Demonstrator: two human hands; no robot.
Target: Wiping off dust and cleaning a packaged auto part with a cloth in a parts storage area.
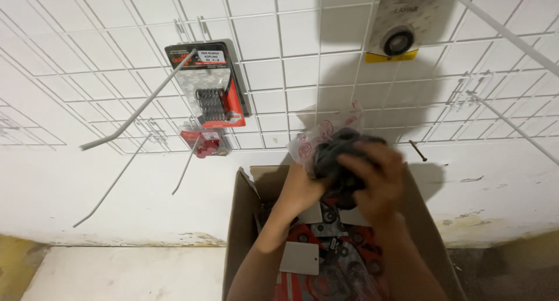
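Above box (244,219): clear bag (326,141), dark parts

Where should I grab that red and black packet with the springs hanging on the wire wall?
Probably by the lower half of the spring packet, thumb in front and fingers behind, coming straight from the front. It hangs flat against the white wire grid from a hook at its top, so its bottom edge hangs free for lifting up and off.

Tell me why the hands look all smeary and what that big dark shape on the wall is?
In the head view, the right hand and the plastic bag it holds with the left hand are blurred by motion, while the hanging red packet stays sharp; the dark shape on the wire rack is a shadow cast from behind the camera.
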